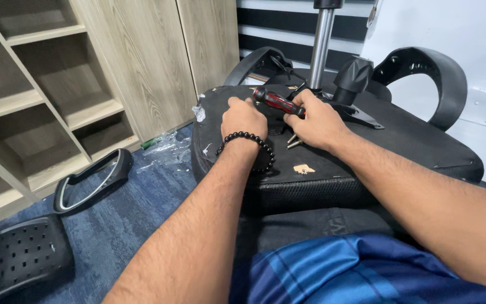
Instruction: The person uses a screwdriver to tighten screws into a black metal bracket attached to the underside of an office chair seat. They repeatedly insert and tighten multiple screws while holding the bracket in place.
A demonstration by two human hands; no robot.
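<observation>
An upturned office chair seat (400, 141), black underside up, lies before me with its chrome gas cylinder (322, 42) rising from the middle. My right hand (317, 119) grips a red and black screwdriver handle (277, 102), which lies roughly level across the seat, and a couple of metal bolts poke out beneath its palm. My left hand (244, 117), with a black bead bracelet on the wrist, rests on the seat at the screwdriver's left end; its fingertips are hidden.
A black armrest loop (431, 70) is fixed at the seat's right. A loose armrest (94, 180) and a perforated black plastic panel (21, 256) lie on the blue carpet at left, near clear plastic wrapping (167, 147) and a wooden shelf unit (46, 95).
</observation>
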